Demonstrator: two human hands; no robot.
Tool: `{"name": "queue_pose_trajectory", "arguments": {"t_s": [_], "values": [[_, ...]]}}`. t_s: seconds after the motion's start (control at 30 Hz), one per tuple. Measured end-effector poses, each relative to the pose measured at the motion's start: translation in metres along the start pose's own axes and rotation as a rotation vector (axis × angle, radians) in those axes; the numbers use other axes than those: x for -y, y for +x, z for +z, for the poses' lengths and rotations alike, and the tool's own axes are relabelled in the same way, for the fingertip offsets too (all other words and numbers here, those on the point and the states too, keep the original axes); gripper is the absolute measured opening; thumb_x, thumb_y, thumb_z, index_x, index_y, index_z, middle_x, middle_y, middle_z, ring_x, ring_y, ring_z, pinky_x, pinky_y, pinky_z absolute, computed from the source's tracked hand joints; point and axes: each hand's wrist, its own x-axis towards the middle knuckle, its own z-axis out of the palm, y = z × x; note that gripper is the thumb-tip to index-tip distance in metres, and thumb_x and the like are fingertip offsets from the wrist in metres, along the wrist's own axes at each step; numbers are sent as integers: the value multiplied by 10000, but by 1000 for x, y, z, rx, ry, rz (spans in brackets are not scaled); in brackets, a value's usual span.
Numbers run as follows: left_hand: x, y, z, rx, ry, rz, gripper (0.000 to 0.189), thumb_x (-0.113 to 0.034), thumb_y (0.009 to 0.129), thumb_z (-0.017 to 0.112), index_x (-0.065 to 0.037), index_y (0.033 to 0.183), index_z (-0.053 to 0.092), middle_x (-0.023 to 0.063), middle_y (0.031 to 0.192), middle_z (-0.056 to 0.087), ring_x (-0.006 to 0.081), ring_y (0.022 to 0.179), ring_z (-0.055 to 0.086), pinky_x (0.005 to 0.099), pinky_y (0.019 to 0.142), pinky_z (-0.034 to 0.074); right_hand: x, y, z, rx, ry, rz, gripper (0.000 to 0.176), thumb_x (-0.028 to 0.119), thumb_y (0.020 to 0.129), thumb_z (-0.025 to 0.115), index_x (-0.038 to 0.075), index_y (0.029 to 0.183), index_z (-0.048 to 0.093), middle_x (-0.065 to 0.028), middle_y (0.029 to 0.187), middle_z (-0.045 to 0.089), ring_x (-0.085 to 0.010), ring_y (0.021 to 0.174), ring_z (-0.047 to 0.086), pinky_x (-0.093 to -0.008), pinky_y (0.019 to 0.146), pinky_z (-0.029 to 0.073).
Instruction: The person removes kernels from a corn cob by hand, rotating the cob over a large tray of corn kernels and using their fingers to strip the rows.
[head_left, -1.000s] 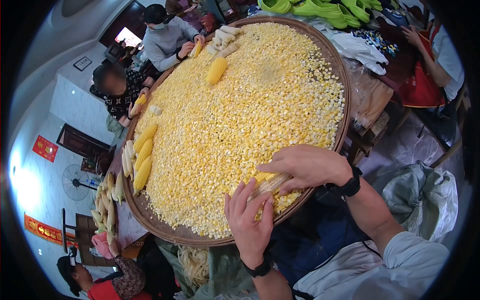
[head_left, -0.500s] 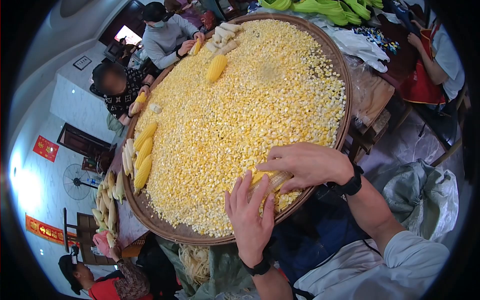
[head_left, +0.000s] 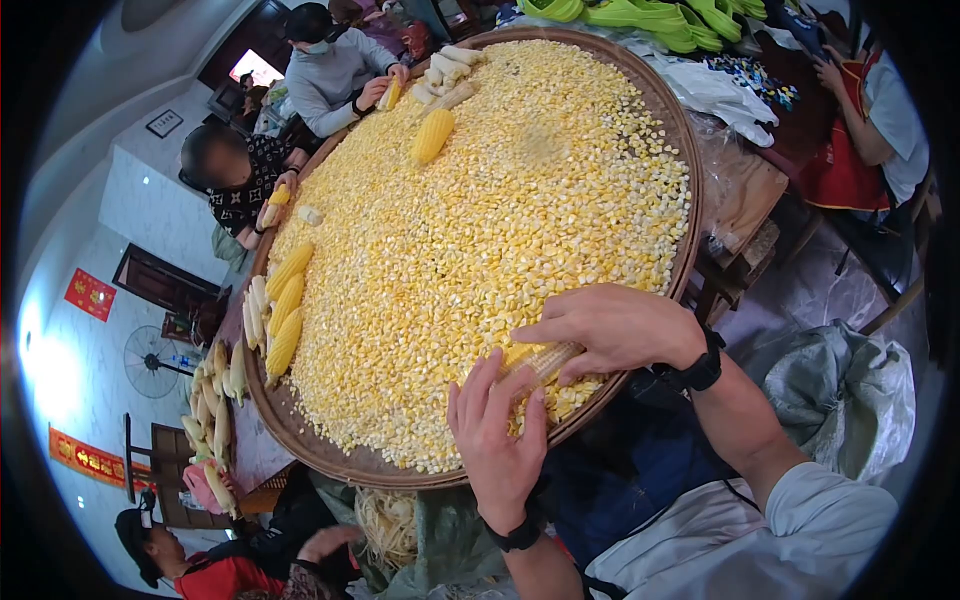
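A partly shelled corn cob [head_left: 553,360] lies low over loose kernels near the front edge of a big round tray [head_left: 694,215]. Its bare whitish side shows, with yellow kernels along the upper side. My left hand [head_left: 497,425] has its fingers bent around the left end, which they partly hide. Holding the right end is my right hand [head_left: 628,330], with its index finger reaching along the kernels and its thumb on the near side. Loose yellow and white kernels [head_left: 450,270] cover most of the tray.
Whole yellow cobs [head_left: 288,300] rest at the tray's left edge, and another cob [head_left: 432,137] lies farther back. Stripped cobs [head_left: 450,65] are piled at the far rim. Co-workers [head_left: 335,80] hold cobs across the tray. A grey sack [head_left: 835,400] stands at right.
My left fingers have shifted slightly on the cob, while my right hand stays nearly still. At lower left, a co-worker's hand has moved from the cob pile down and right.
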Motion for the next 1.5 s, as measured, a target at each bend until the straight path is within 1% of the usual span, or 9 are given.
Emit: {"name": "queue_pose_trajectory", "arguments": {"t_s": [0.13,0.23,0.53,0.63,0.83,0.93,1.03,1.23,1.5], "values": [[-8,6,-2,69,49,-15,545,-292,1072,752,-223,1606,669,157,1697,565,384,1569,512,619,1338,292,0,0,0,2,-20,-6,691,263,880,921,113,1503,663,-176,1138,739,-441,1102,734,-537,911,569],[-3,5,-1,132,141,11,520,-315,1101,706,-229,1613,670,158,1739,515,388,1607,459,627,1342,272,2,0,-3,4,-18,4,686,262,881,921,112,1498,662,-175,1130,738,-442,1101,734,-539,908,568],[-5,5,-3,115,86,2,467,-131,1063,713,-215,1521,760,152,1712,567,413,1592,493,589,1354,264,-1,-1,2,-15,-17,-10,703,275,875,929,115,1509,672,-176,1133,735,-445,1103,731,-537,910,566],[1,3,-3,136,118,34,530,-149,1057,708,-275,1571,719,118,1713,549,385,1599,469,617,1344,281,-1,0,1,-13,-17,-10,715,279,871,930,116,1517,670,-176,1138,735,-445,1104,731,-537,911,565],[3,-2,3,24,33,32,383,-166,1013,777,-211,1393,790,108,1652,615,364,1535,556,617,1340,298,1,-1,0,-13,-14,-6,715,273,871,927,114,1519,668,-179,1141,738,-442,1111,732,-536,914,566],[-1,-1,1,-9,-19,-13,322,-126,964,834,-118,1285,810,180,1636,638,393,1519,577,582,1330,330,0,-1,1,-16,-25,-10,712,265,873,924,111,1518,666,-179,1135,740,-442,1111,733,-536,914,567],[-12,5,-2,-31,-14,-41,365,-145,963,848,-108,1323,795,176,1602,667,402,1494,600,577,1323,344,-1,-1,1,-22,-18,-17,711,262,872,924,108,1517,665,-180,1130,740,-444,1105,735,-538,909,568],[-5,2,0,-40,71,69,251,-158,943,882,-72,1174,834,181,1560,697,396,1446,637,576,1291,392,0,0,0,-18,-13,-10,707,268,869,925,107,1507,667,-187,1117,742,-450,1093,738,-544,899,570],[-10,2,5,-150,3,-37,190,-105,919,903,-45,1079,821,177,1497,724,394,1366,680,503,1171,512,-1,-2,1,-21,-35,-14,717,286,877,924,101,1516,655,-187,1117,741,-458,1084,738,-548,891,569]]}}
